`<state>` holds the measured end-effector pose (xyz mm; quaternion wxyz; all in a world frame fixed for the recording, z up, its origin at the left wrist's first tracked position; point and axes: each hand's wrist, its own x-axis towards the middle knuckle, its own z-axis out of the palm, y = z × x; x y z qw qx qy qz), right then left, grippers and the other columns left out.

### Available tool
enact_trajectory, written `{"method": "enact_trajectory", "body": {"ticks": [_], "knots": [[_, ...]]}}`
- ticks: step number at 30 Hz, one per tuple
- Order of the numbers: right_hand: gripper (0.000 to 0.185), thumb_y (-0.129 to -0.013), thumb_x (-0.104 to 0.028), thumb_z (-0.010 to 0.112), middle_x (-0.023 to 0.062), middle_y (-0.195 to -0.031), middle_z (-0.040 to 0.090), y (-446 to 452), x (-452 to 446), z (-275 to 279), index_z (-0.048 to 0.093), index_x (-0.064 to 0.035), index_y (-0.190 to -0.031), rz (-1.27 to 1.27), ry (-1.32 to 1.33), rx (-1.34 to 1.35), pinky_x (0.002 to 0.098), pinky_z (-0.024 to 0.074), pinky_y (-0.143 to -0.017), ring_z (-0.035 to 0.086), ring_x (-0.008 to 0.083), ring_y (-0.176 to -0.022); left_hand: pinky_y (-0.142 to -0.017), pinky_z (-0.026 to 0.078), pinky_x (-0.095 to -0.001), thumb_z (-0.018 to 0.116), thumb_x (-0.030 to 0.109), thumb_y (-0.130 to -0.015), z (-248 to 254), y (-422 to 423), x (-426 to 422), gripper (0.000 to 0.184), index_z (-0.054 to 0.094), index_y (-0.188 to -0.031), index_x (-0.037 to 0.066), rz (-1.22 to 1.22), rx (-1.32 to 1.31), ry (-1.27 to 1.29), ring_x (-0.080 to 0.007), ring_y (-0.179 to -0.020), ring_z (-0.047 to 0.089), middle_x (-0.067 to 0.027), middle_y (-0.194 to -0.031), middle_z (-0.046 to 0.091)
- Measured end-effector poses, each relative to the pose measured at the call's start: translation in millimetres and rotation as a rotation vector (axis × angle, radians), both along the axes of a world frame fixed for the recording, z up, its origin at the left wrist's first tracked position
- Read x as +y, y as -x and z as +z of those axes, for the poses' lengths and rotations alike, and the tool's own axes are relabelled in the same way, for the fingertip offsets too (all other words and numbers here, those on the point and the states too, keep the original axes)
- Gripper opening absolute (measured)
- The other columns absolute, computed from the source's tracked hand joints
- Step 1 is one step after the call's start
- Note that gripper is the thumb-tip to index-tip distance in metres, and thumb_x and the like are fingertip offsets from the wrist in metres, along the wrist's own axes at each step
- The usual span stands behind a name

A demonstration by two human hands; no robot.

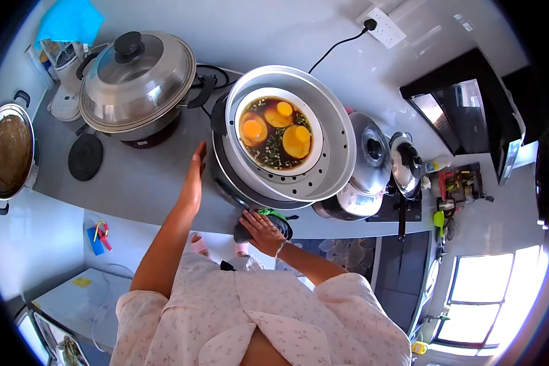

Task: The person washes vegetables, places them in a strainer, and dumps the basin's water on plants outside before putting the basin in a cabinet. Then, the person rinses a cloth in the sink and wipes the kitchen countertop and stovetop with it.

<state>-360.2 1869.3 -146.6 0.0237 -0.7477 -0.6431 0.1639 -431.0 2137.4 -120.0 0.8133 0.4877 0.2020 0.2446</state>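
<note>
A white bowl [317, 143] holds brown liquid with chopped greens and egg yolks. It sits inside a metal steamer tier [329, 174] with holes in its base, stacked on a pot [225, 183]. My left hand [193, 180] is raised left of this stack, fingers stretched out, holding nothing and apart from the pot. At the counter's front edge, my right hand [263, 233] lies with fingers spread against a dark rounded thing [281, 226] with a bright green strip; its kind is unclear. My right palm is hidden.
Left stands a large lidded pot [137, 85] beside a black round disc [85, 157]. A brown-bottomed pan [9, 152] is at the far left. Right of the stack are a lidded cooker [370, 158] and a frying pan [401, 210] with its handle forward. A plugged cord [341, 44] runs behind.
</note>
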Motion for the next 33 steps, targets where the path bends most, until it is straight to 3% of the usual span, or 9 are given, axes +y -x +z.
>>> {"method": "enact_trajectory", "body": {"ticks": [10, 14, 17, 20, 25, 28, 30, 32, 33], "knots": [[0.068, -0.081, -0.027, 0.059, 0.012, -0.148, 0.024, 35, 86, -17, 0.031, -0.0073, -0.14, 0.252, -0.099, 0.075, 0.0416, 0.0208, -0.111, 0.024, 0.0277, -0.137, -0.109, 0.022, -0.0382, 0.032, 0.049, -0.096, -25, 87, -1, 0.064, 0.034, -0.138, 0.002, 0.139, 0.249, -0.011, -0.0234, -0.134, 0.031, -0.012, -0.143, 0.035], [0.063, -0.087, -0.027, 0.054, 0.0121, -0.147, 0.025, 61, 148, -23, 0.029, -0.0062, -0.141, 0.074, -0.103, 0.094, 0.0432, 0.0182, -0.111, 0.021, 0.0289, -0.137, -0.105, 0.027, -0.0347, 0.035, 0.047, -0.096, -31, 126, -3, 0.058, 0.045, -0.131, 0.002, 0.305, 0.335, -0.083, -0.0216, -0.126, 0.039, -0.0105, -0.132, 0.047], [0.063, -0.087, -0.028, 0.054, 0.0122, -0.147, 0.025, 68, 187, -27, 0.029, -0.0058, -0.14, 0.02, -0.139, 0.08, 0.0436, 0.0193, -0.111, 0.022, 0.0302, -0.136, -0.103, 0.031, -0.0317, 0.043, 0.031, -0.097, -22, 145, -6, 0.044, 0.046, -0.128, 0.001, 0.376, 0.371, -0.244, -0.0223, -0.119, 0.045, -0.012, -0.124, 0.053], [0.063, -0.086, -0.028, 0.055, 0.0127, -0.146, 0.027, 63, 230, -31, 0.03, -0.0043, -0.14, -0.086, -0.125, 0.068, 0.044, 0.0203, -0.11, 0.023, 0.0312, -0.136, -0.102, 0.032, -0.0318, 0.042, 0.03, -0.097, 5, 163, -9, 0.042, 0.046, -0.128, 0.002, 0.416, 0.473, -0.252, -0.0222, -0.118, 0.046, -0.0122, -0.123, 0.054], [0.061, -0.086, -0.026, 0.053, 0.0155, -0.147, 0.026, 52, 290, -42, 0.031, -0.0037, -0.139, -0.349, -0.307, -0.046, 0.0445, 0.0193, -0.11, 0.023, 0.0333, -0.136, -0.1, 0.035, -0.034, 0.047, 0.024, -0.095, -5, 197, -12, 0.037, 0.047, -0.127, 0.005, 0.472, 0.518, -0.285, -0.0241, -0.12, 0.046, -0.0127, -0.128, 0.051], [0.064, -0.084, -0.028, 0.055, 0.0161, -0.147, 0.025, 80, 291, -41, 0.031, -0.0042, -0.139, -0.125, -0.325, -0.033, 0.0447, 0.0182, -0.111, 0.023, 0.0347, -0.136, -0.1, 0.036, -0.0362, 0.052, 0.017, -0.092, -10, 209, -12, 0.037, 0.047, -0.127, 0.006, 0.496, 0.525, -0.35, -0.0282, -0.12, 0.046, -0.0138, -0.131, 0.047], [0.065, -0.084, -0.03, 0.054, 0.0169, -0.147, 0.026, 99, 287, -43, 0.03, -0.0035, -0.139, -0.016, -0.282, -0.037, 0.0452, 0.0171, -0.111, 0.022, 0.0355, -0.135, -0.101, 0.036, -0.0378, 0.054, 0.015, -0.089, -10, 209, -9, 0.041, 0.045, -0.127, 0.006, 0.521, 0.607, -0.622, -0.0325, -0.121, 0.044, -0.0144, -0.133, 0.046], [0.065, -0.084, -0.029, 0.055, 0.0165, -0.146, 0.026, 116, 288, -38, 0.031, -0.0027, -0.138, 0.196, -0.266, 0.184, 0.0464, 0.014, -0.112, 0.02, 0.0341, -0.137, -0.102, 0.035, -0.0394, 0.057, 0.012, -0.085, -12, 204, -2, 0.046, 0.044, -0.128, 0.006, 0.507, 0.625, -0.722, -0.0364, -0.123, 0.041, -0.0177, -0.134, 0.043], [0.063, -0.083, -0.027, 0.058, 0.0173, -0.145, 0.028, 118, 285, -31, 0.034, -0.0029, -0.136, 0.228, -0.28, 0.295, 0.0467, 0.0179, -0.111, 0.023, 0.0364, -0.135, -0.103, 0.034, -0.0403, 0.056, 0.014, -0.085, -11, 197, 1, 0.047, 0.043, -0.129, 0.004, 0.488, 0.594, -0.696, -0.0367, -0.124, 0.039, -0.0192, -0.134, 0.042]]}}
